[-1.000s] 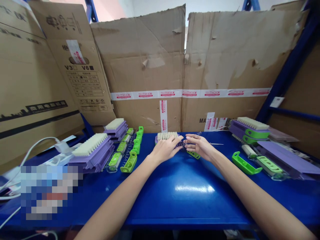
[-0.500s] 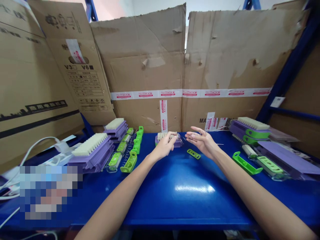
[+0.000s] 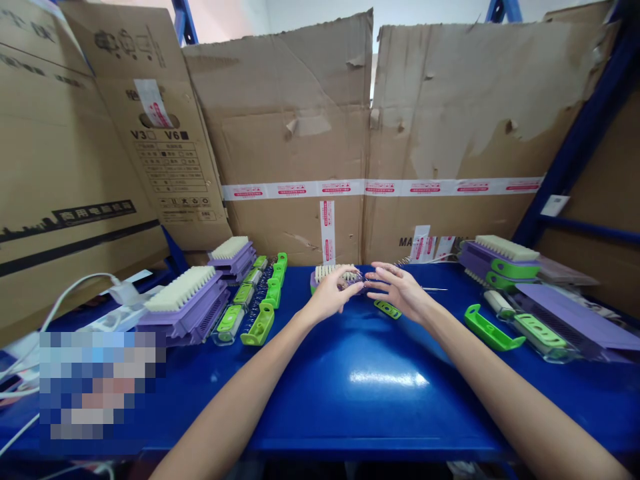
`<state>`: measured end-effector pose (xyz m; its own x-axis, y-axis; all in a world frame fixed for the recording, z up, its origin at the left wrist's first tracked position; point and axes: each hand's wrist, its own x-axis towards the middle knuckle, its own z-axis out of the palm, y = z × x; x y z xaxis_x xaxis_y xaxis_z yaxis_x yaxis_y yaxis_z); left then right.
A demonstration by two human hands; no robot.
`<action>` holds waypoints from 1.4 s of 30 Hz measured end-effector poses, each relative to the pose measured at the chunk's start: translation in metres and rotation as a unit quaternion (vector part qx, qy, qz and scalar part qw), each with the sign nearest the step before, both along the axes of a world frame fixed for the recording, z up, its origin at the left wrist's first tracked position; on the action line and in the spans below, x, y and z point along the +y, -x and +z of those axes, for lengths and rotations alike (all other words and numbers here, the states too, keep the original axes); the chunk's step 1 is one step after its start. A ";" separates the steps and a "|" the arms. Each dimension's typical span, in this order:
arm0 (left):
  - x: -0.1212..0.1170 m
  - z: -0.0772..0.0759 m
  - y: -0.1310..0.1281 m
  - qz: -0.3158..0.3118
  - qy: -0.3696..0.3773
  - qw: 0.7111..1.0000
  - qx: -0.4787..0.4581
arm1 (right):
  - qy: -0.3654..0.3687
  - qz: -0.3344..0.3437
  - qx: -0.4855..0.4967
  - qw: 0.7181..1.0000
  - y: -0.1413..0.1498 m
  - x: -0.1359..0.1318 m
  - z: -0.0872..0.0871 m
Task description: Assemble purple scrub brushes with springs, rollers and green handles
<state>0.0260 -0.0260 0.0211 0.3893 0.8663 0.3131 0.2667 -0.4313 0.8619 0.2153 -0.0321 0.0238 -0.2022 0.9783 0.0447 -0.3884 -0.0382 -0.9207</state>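
Ur left hand (image 3: 327, 293) is curled round smth dark n thin, can't tell if it's pinched. Ur right hand (image 3: 403, 290) has fingers loosely spread, grip unclear; coil spring (image 3: 403, 261) pokes out just beyond them, far side. Green slotted plate (image 3: 387, 309) lies nearer, btw. Left box (image 3: 165, 167) reads "V3" + "V6", V6 square filled; far cardboard (image 3: 300, 143) has "MA".

The left hand (image 3: 326, 295) and right hand (image 3: 403, 292) are bare, slim and long-fingered. The left forearm (image 3: 245, 393) and right forearm (image 3: 505, 380), likewise bare and smooth in outline, broaden gradually from narrow wrists toward the near edge of the view.
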 end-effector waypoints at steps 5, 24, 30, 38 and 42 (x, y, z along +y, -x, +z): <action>0.005 -0.002 0.000 -0.018 0.065 0.998 0.001 | 0.014 -0.012 -0.022 1.000 0.003 0.000 -0.001; 0.005 0.001 -0.002 0.007 0.124 0.990 -0.062 | -0.028 0.016 -0.042 0.999 0.005 -0.005 -0.001; 0.011 -0.002 -0.001 0.005 0.166 0.986 -0.027 | -0.011 -0.014 -0.075 0.997 0.005 -0.003 -0.003; 0.004 0.006 0.003 -0.016 0.182 0.983 -0.032 | -0.058 0.004 -0.106 0.993 0.004 -0.005 -0.002; 0.004 0.005 0.004 -0.021 0.179 0.983 -0.020 | -0.082 0.007 -0.107 0.991 0.003 -0.005 -0.003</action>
